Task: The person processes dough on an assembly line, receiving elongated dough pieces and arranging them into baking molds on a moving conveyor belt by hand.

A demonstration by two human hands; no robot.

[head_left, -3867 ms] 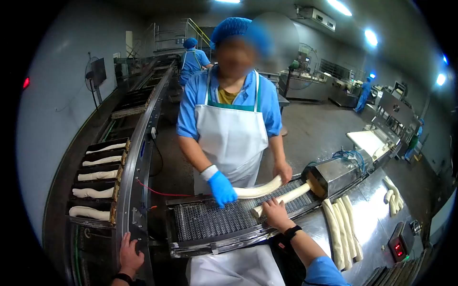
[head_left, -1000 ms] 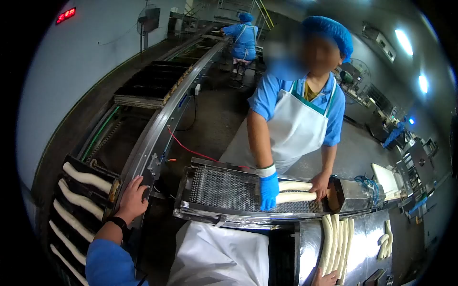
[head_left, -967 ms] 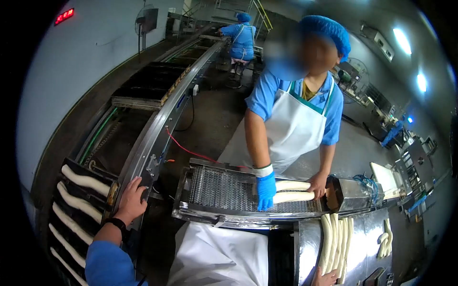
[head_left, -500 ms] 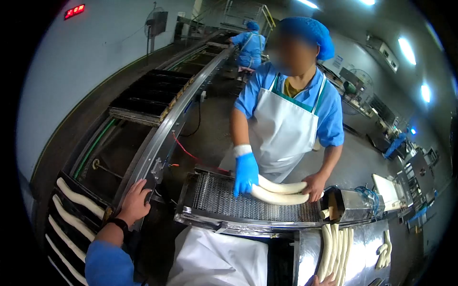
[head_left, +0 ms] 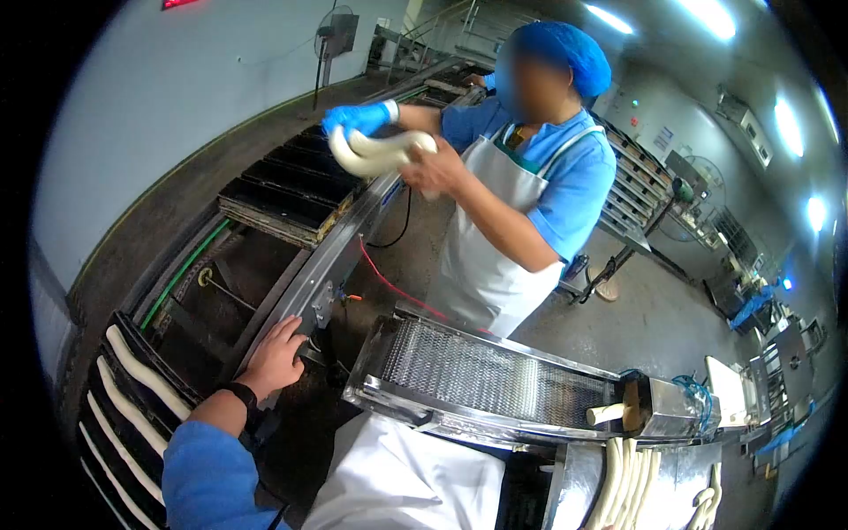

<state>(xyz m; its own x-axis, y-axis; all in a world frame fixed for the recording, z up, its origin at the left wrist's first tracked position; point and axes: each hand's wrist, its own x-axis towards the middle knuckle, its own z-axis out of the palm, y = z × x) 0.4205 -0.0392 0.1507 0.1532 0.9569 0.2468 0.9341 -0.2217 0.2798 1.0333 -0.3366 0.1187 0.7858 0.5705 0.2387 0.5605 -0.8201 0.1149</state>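
My left hand (head_left: pixel 276 358) rests on the metal side rail (head_left: pixel 305 305) of the long conveyor, fingers stretched out and holding nothing. Beside it, at lower left, several long dough strips (head_left: pixel 132 402) lie in the grooves of a black tray (head_left: pixel 152 358). Of my right hand, at most a sliver shows at the bottom edge, by a row of dough strips (head_left: pixel 625 477) on the steel table (head_left: pixel 579 468); its fingers are hidden. Across from me a co-worker (head_left: pixel 539 194) holds looped dough pieces (head_left: pixel 375 155) in both hands above the long conveyor.
A mesh belt conveyor (head_left: pixel 468 362) runs between me and the co-worker; a dough end (head_left: pixel 605 413) pokes from the steel outlet (head_left: pixel 667 406). Black trays (head_left: pixel 283 190) sit farther up the long conveyor. A twisted dough piece (head_left: pixel 704 503) lies at the steel table's right.
The co-worker has lifted the dough pieces off the mesh belt and swung them over to the long conveyor. My left hand stays on the rail. My right hand has almost left the view.
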